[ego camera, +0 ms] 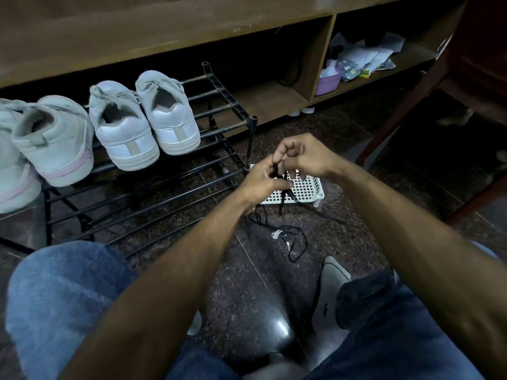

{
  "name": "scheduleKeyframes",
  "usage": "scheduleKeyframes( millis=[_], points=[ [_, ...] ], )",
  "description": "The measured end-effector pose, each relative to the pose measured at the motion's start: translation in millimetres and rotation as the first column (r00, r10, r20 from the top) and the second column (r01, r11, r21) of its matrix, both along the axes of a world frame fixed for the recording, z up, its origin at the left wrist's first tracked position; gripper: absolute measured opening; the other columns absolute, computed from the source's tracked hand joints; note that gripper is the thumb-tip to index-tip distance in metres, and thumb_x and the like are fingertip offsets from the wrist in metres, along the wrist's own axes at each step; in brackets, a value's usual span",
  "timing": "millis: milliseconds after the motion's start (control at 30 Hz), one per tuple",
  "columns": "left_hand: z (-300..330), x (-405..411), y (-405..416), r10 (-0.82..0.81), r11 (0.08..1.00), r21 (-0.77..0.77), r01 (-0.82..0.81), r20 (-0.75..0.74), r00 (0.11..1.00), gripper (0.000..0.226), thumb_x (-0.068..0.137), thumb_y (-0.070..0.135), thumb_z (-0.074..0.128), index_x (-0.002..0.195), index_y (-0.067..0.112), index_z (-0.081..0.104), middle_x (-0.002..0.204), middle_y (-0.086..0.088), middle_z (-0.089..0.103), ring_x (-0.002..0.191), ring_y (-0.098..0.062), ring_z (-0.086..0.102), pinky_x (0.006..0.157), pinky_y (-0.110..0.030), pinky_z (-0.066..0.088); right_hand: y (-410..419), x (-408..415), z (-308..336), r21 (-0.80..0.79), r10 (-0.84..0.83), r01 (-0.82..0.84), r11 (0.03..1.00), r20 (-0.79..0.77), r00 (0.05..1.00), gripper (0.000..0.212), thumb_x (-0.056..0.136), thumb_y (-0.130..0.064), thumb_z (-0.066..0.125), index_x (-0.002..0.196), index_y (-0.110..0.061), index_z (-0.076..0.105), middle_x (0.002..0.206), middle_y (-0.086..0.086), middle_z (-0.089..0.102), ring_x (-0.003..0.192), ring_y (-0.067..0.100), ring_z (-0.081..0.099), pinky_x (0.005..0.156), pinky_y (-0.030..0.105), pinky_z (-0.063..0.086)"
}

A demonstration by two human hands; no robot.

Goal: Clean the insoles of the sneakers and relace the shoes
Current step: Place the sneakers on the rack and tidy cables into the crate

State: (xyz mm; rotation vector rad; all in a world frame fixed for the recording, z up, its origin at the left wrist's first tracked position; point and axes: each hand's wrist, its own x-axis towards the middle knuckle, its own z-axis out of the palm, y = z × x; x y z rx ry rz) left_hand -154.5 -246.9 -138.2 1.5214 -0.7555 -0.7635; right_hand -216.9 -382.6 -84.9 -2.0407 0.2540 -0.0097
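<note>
Both hands meet in front of the person, above a white basket (pixel 304 189) that sits on the dark floor (pixel 247 283). The left hand (pixel 264 185) has its fingers curled, with thumb and forefinger pinching a black lace (pixel 284 200) just below the right hand's fingertips. The right hand (pixel 300 156) is curled as well, its thumb and first fingers pinching the same lace at a point right above the left hand's grip, so the two sets of fingertips nearly touch. From the pinch the lace hangs down past the left fingers, crosses the front of the basket and trails onto the floor, where more black lace lies in loose loops near a small bunch of keys (pixel 282 237). A grey sneaker (pixel 327 294) lies on the floor beneath the right forearm, well apart from the fingers. To the left of the hands, a black shoe rack (pixel 225 105) carries white sneakers (pixel 142 116) with heels facing the person
</note>
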Motion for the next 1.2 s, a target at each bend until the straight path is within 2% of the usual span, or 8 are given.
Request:
scheduleKeyframes(
  millis=[167,300,533,700,867,933,1067,1200],
  points=[
    [-1,-2,-2,0.02,0.999,0.036,-0.018,-0.043,0.999,0.008,0.094,0.009,0.058,0.089,0.013,0.062,0.078,0.002,0.069,0.075,-0.008,0.065,0.083,-0.027,0.048,-1,4,18,0.143,-0.185,0.166,0.976,0.134,0.974,0.019,0.08,0.011,0.057,0.086,-0.006,0.063,0.064,0.004,0.069,0.041,0.012,0.053,0.038,0.02,0.04],
    [-11,5,9,0.154,0.988,0.008,-0.155,-0.196,0.968,0.03,0.102,0.031,0.043,0.076,0.018,0.051,0.051,0.01,0.052,0.068,-0.009,0.061,0.067,-0.021,0.046,-25,6,15,0.252,-0.527,0.483,0.838,0.15,0.836,0.018,0.083,0.007,0.058,0.083,-0.011,0.059,0.066,0.007,0.066,0.038,0.01,0.051,0.036,0.02,0.037],
    [0,20,0,0.353,0.832,-0.081,-0.548,-0.686,0.637,0.036,0.098,0.043,0.048,0.072,0.018,0.051,0.082,-0.001,0.06,0.093,-0.019,0.062,0.093,-0.041,0.048,-11,-10,-49,0.207,-0.647,0.672,0.711,-0.18,0.741,0.023,0.085,0.005,0.055,0.076,-0.016,0.059,0.073,0.009,0.066,0.05,0.014,0.054,0.049,0.026,0.048],
    [0,22,-1,0.294,0.706,-0.097,-0.701,-0.861,0.415,0.036,0.097,0.043,0.05,0.072,0.017,0.05,0.087,-0.007,0.066,0.085,-0.02,0.066,0.102,-0.04,0.046,22,-16,-79,0.31,-0.451,0.558,0.77,-0.354,0.819,0.02,0.087,0.002,0.056,0.082,-0.018,0.058,0.074,0.004,0.069,0.059,0.012,0.061,0.06,0.028,0.05],
    [-8,20,3,0.395,0.7,-0.044,-0.713,-0.808,0.437,0.036,0.099,0.044,0.045,0.075,0.017,0.047,0.056,0.001,0.054,0.043,-0.012,0.047,0.05,-0.026,0.041,33,-15,-80,0.364,-0.391,0.448,0.816,-0.222,0.893,0.03,0.087,0.002,0.053,0.109,-0.013,0.067,0.108,-0.001,0.068,0.099,0.012,0.059,0.084,0.035,0.047],
    [-12,23,3,0.449,0.712,-0.009,-0.702,-0.763,0.464,0.035,0.101,0.042,0.043,0.076,0.017,0.047,0.055,0.002,0.05,0.041,-0.01,0.041,0.044,-0.024,0.036,34,-10,-78,0.439,-0.365,0.395,0.807,-0.155,0.918,0.034,0.088,-0.001,0.051,0.117,-0.012,0.065,0.117,0.0,0.067,0.107,0.012,0.058,0.09,0.034,0.044],
    [-29,24,-6,0.488,0.729,0.025,-0.684,-0.719,0.495,0.03,0.103,0.031,0.043,0.079,0.014,0.051,0.061,-0.001,0.051,0.057,-0.013,0.048,0.061,-0.028,0.044,47,4,-78,0.46,-0.224,0.251,0.852,-0.112,0.968,0.036,0.097,-0.014,0.053,0.133,-0.014,0.054,0.116,-0.001,0.063,0.102,0.005,0.058,0.082,0.014,0.043],
    [-50,26,-19,0.564,0.719,0.105,-0.687,-0.667,0.487,0.024,0.1,0.024,0.05,0.078,0.016,0.058,0.074,0.003,0.057,0.071,-0.011,0.054,0.083,-0.032,0.048,51,18,-102,0.224,-0.103,0.126,0.966,-0.111,0.988,0.055,0.097,-0.017,0.055,0.148,-0.013,0.035,0.131,-0.01,0.046,0.122,0.001,0.041,0.09,-0.003,0.028]
  ],
)
